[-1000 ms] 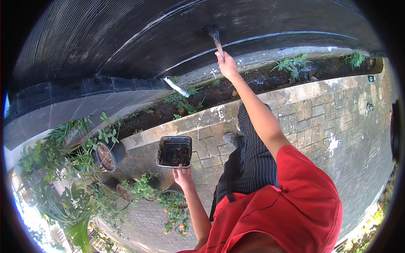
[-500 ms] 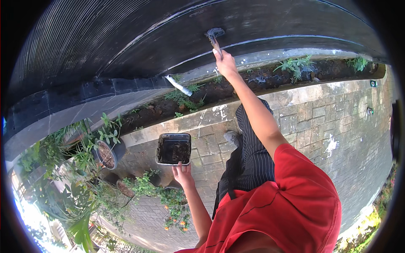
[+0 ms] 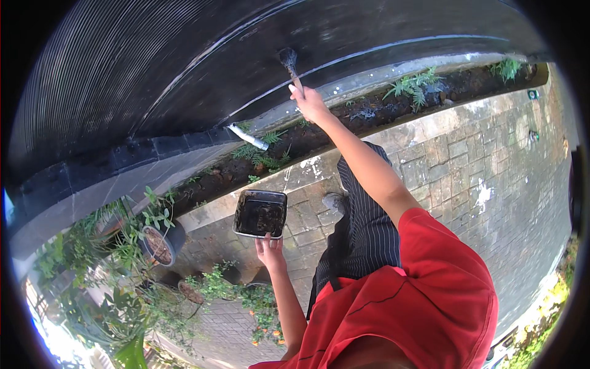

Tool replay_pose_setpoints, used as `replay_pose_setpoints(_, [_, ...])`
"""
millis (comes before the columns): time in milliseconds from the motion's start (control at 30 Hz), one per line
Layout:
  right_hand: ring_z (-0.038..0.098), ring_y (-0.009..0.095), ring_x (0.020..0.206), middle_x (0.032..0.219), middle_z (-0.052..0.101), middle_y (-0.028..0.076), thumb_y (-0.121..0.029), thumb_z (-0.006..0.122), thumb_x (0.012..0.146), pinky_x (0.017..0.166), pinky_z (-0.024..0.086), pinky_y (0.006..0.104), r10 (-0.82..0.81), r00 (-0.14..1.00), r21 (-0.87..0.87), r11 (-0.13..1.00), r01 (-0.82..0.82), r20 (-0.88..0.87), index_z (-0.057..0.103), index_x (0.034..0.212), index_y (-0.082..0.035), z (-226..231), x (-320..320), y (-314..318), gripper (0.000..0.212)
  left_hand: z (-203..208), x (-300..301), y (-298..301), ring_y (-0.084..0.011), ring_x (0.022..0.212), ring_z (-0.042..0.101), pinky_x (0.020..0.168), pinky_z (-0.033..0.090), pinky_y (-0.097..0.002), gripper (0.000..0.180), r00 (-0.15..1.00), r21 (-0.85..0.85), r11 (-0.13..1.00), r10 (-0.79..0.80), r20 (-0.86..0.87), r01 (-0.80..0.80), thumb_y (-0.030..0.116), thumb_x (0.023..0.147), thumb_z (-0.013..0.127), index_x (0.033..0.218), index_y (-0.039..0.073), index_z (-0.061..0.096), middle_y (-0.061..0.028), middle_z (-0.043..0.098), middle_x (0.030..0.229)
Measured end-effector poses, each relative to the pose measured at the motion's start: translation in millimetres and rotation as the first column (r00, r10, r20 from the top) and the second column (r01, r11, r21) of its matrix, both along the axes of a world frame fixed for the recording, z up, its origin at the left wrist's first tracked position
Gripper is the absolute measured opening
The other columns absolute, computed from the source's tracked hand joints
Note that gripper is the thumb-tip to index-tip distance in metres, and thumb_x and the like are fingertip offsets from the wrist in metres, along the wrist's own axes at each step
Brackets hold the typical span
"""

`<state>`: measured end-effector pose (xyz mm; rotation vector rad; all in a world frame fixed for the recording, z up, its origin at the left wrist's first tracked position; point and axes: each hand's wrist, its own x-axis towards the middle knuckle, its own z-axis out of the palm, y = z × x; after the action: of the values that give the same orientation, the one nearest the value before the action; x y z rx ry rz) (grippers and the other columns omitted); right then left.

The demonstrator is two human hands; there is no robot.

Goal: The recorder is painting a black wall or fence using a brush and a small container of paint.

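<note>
My right hand (image 3: 309, 103) is closed round the handle of a paintbrush (image 3: 289, 59), its dark, paint-coated bristles against the black wall (image 3: 246, 67). Lower and to the left, my left hand (image 3: 270, 253) grips the near rim of a square paint tray (image 3: 260, 214). Black paint coats the tray's inside walls and bottom. It is held out over the paving, with my thumb over the rim and the other fingers partly hidden beneath.
A soil bed (image 3: 362, 117) with ferns (image 3: 413, 85) runs along the wall's foot. A white pipe (image 3: 247, 137) juts from the wall. Potted plants (image 3: 161, 245) stand at the left. Brick paving (image 3: 455, 166) with white splashes spreads to the right.
My right hand and the brush have moved left and slightly down along the wall. The tray in my left hand has shifted slightly right and tilted. The whole view has turned a little.
</note>
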<state>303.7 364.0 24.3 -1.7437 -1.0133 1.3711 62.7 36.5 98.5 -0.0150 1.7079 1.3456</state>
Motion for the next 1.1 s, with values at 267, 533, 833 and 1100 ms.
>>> replay_pose_setpoints(267, [0.059,0.036,0.077,0.077,0.062,0.019,-0.044,0.052,0.083,0.068,0.046,0.0426,0.049,0.946,0.085,0.993,-0.08,0.32,0.059,0.085,-0.003,0,48,-25,0.042,-4,11,3,-0.0273,0.094,0.057,0.078,0.05,-0.0378,0.064,0.996,-0.003,0.996,-0.093,0.014,0.093,0.007,0.079,0.06,0.132,0.007,0.026,-0.0133,0.05,0.114])
replay_pose_setpoints(533, [0.058,0.024,0.059,0.066,0.059,0.014,-0.038,0.056,0.083,0.059,0.046,0.0339,-0.107,0.969,0.408,0.913,0.006,0.223,0.06,0.107,-0.014,11,36,-25,0.034,-5,8,-23,-0.0267,0.095,0.057,0.077,0.05,-0.0382,0.063,0.997,-0.003,0.997,-0.074,-0.001,0.074,0.008,0.078,0.061,0.131,0.007,0.027,-0.0132,0.05,0.114])
replay_pose_setpoints(833, [0.061,0.035,0.08,0.078,0.061,0.022,-0.032,0.057,0.083,0.066,0.047,0.0377,-0.143,0.988,0.265,0.956,0.124,0.054,0.06,0.107,-0.013,20,9,-7,0.031,5,-1,-31,-0.0295,0.096,0.056,0.082,0.048,-0.0447,0.044,0.995,-0.002,1.0,0.008,-0.097,-0.008,0.012,0.082,0.058,0.122,0.007,0.039,-0.0114,0.052,0.113])
replay_pose_setpoints(1100, [0.061,0.033,0.065,0.069,0.059,0.02,-0.028,0.057,0.083,0.058,0.046,0.0364,-0.252,0.968,0.283,0.93,0.235,0.023,0.06,0.107,-0.013,21,-5,-14,0.029,4,-6,-33,-0.0265,0.095,0.055,0.079,0.05,-0.0399,0.063,0.998,0.049,0.997,0.055,-0.003,-0.055,0.007,0.078,0.062,0.131,0.008,0.028,-0.0126,0.049,0.114])
